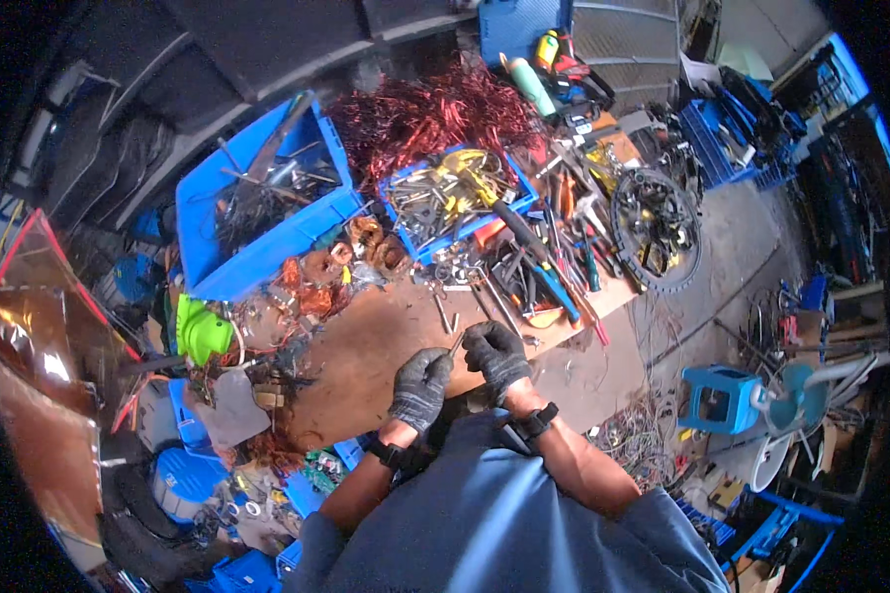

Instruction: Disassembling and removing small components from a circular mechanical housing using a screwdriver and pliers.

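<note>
My left hand point(420, 390) and my right hand point(496, 361), both in grey knit gloves, are close together over the front of a brown wooden worktop point(336, 366). A short, thin metal piece point(457, 343) shows between their fingertips, and both hands appear closed on it, though the right fingers partly hide it. Just beyond lie a few small metal tubes point(445, 316) and a pile of pliers and other hand tools point(554, 277).
Behind stand a blue crate of metal scrap point(198, 247), a blue tray of fittings point(405, 237) and red wire point(435, 104). Copper scrap point(316, 296) sits left, beside a green container point(203, 331). A tyre ring point(653, 282) and a blue fan-like appliance point(717, 405) are right.
</note>
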The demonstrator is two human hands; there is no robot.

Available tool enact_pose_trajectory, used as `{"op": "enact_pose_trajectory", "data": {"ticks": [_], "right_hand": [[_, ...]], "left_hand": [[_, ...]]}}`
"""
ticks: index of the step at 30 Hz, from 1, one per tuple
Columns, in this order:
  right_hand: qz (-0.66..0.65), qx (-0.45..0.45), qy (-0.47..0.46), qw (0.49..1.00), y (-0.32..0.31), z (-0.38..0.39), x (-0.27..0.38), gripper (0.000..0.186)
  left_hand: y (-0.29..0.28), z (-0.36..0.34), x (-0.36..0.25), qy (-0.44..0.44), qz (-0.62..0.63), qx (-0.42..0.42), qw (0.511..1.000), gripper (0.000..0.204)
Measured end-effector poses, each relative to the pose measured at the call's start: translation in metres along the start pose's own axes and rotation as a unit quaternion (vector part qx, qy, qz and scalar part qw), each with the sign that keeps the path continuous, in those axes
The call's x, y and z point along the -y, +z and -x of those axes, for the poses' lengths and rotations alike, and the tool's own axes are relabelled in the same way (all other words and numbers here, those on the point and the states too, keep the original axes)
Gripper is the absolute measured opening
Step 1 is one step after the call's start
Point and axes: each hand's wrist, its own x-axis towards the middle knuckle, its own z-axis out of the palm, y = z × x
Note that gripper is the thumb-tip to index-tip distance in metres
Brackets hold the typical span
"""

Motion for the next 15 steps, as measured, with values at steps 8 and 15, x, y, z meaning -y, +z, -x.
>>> {"op": "enact_pose_trajectory", "data": {"ticks": [8, 15], "right_hand": [[0.028, 0.020, -0.024, 0.999, 0.007, -0.005, 0.010, 0.023], [-0.058, 0.022, 0.013, 0.998, 0.005, -0.010, 0.016, 0.025]], "left_hand": [[-0.010, -0.007, -0.007, 0.042, -0.046, -0.012, 0.998, 0.022], [-0.008, -0.020, -0.006, 0.065, -0.059, -0.024, 0.996, 0.023]]}}
